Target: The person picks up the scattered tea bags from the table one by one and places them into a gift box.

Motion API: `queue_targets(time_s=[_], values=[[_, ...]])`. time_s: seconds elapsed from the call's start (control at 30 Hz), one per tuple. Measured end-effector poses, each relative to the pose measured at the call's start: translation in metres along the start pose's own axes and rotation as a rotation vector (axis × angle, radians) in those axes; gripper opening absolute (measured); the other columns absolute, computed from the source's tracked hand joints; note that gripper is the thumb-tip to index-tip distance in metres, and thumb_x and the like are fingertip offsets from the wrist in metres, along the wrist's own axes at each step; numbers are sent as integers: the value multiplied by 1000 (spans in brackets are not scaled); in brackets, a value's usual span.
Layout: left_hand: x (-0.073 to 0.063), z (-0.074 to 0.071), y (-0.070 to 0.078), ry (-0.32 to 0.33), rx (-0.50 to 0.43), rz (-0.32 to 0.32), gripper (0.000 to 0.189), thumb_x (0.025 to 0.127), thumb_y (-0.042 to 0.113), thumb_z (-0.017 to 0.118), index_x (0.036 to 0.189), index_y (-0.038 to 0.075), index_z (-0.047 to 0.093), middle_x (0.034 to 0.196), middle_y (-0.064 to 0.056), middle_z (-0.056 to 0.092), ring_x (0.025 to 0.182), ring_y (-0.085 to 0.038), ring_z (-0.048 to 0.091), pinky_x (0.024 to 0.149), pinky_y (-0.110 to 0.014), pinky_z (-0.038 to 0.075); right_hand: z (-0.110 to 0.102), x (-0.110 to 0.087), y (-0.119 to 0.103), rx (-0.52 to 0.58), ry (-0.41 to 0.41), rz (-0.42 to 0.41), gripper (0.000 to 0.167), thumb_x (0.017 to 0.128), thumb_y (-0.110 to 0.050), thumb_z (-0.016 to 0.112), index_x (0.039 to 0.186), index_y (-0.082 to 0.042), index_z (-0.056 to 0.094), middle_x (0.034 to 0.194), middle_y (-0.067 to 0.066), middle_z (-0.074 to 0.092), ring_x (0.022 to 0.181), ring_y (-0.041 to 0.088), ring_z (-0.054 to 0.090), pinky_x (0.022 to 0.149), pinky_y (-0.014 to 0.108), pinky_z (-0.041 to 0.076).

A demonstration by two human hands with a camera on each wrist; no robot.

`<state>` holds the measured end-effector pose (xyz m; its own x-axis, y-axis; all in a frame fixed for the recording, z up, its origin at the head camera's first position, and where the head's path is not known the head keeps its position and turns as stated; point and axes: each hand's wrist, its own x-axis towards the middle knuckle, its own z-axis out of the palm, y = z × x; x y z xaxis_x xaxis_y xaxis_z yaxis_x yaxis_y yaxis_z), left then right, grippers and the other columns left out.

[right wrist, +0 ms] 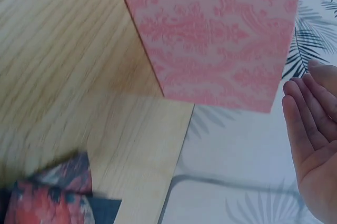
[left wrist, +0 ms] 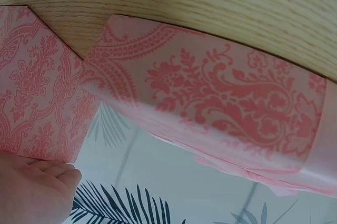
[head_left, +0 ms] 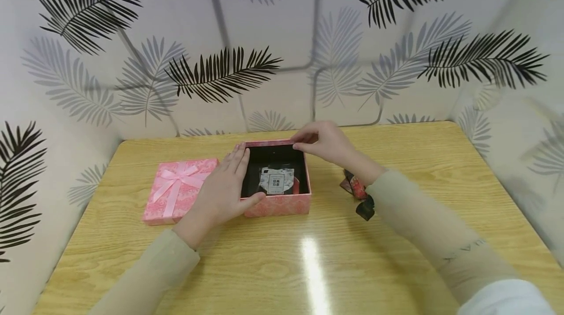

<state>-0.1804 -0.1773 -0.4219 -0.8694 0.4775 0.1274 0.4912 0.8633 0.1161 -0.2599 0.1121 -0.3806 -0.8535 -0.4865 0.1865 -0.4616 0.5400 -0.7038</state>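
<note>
A pink patterned box with a black inside stands uncovered on the table. My left hand rests at its left side, fingers straight along the left rim and thumb reaching over the front rim. Inside lies a grey-and-white printed packet, with a red piece beside it. My right hand is over the box's back right corner, its thumb and fingers loosely bent. In the right wrist view that hand shows nothing between its fingers and stands off from the box wall.
Left of the box lies its pink lid with a ribbon bow. Small dark packets with red print lie on the wooden table by my right forearm. A wall with a leaf pattern borders the table's back.
</note>
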Motion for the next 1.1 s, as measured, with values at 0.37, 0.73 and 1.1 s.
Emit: queue_targets(time_s=[0.37,0.73,1.1], values=[[0,-1,1,-10,8,-3,107,97,70,53,166,-5,23,176,-22,19,165,-35,22,135,-48,23,-38,-23,24,-3,90,37,18,98,-10,78,114,-4,81,107,15,81,90,25,77,78,17,57],[1,0,1,4,5,0,107,97,70,55,166,-6,25,176,-22,21,165,-35,23,135,-48,24,-71,-50,46,-42,142,104,19,99,-12,76,115,-3,81,109,18,80,80,-6,66,75,13,55],[0,0,1,13,-12,2,107,97,68,58,166,-7,23,176,-24,20,165,-36,23,134,-50,25,-93,-80,70,-63,168,180,25,100,-16,76,120,-1,78,115,22,78,82,-12,65,77,9,54]])
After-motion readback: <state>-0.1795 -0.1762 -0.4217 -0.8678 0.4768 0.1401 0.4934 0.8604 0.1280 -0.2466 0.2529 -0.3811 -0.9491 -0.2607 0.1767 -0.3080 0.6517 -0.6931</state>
